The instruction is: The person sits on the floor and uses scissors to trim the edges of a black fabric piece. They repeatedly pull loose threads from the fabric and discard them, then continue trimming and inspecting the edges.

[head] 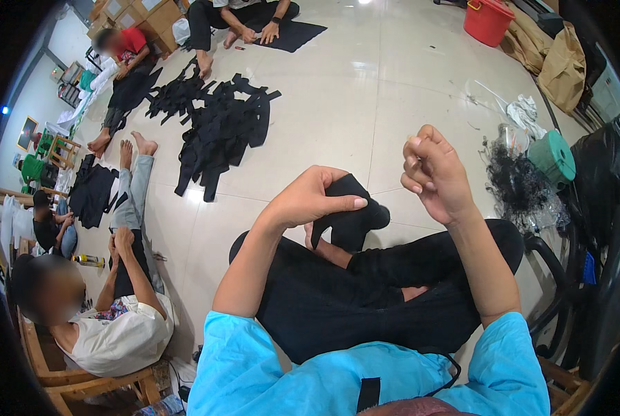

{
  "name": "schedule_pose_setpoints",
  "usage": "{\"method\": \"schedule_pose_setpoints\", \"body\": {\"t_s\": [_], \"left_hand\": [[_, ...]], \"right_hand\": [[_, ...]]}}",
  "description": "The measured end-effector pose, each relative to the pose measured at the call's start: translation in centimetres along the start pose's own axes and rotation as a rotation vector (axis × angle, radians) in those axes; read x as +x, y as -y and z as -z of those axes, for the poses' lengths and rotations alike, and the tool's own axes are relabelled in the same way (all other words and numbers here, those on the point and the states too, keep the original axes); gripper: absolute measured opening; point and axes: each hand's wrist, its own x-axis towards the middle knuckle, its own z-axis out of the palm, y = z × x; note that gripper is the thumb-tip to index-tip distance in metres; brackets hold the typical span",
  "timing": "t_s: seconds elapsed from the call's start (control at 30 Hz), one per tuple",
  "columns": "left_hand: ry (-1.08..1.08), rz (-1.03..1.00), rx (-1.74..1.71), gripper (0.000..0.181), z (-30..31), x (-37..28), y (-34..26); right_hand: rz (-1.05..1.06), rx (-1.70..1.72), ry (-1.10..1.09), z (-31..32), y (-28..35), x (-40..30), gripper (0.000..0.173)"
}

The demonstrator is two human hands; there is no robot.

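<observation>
My left hand (323, 197) pinches a piece of black fabric (354, 213) between thumb and fingers, above my crossed legs in black trousers (362, 312). The cloth hangs down in front of my bare foot. To the right, my right hand (434, 171) is raised with its fingers curled and the fingertips near the thumb. Whether a thread or another small thing is between those fingertips cannot be told. The two hands are apart, and the right one does not touch the cloth.
Black cut fabric pieces (224, 130) lie heaped on the tiled floor. Co-workers sit at the left and top; one in a white top (122, 333) is close on my left. At the right are a green spool (551, 158), tangled black thread (512, 182) and a red tub (488, 22).
</observation>
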Motion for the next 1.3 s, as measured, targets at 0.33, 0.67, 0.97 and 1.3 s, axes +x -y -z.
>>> {"method": "schedule_pose_setpoints", "body": {"t_s": [0.33,0.67,0.97,1.3], "left_hand": [[0.034,-0.058,-0.012,0.022,0.3,-0.5,-0.3],[0.005,-0.110,-0.098,0.023,-0.1,-0.9,-1.1],[0.029,-0.033,0.005,0.024,-0.7,-0.5,-0.7],[0.032,-0.090,-0.068,0.022,-0.4,-0.7,-1.1]], "right_hand": [[0.270,-1.461,0.317,-0.2,-2.3,-1.3,0.039],[0.162,-0.349,0.041,0.6,4.3,-0.1,0.030],[0.046,-0.105,0.172,0.7,0.1,0.2,0.028],[0.257,-1.286,0.328,1.4,-1.6,-1.3,0.041]]}}
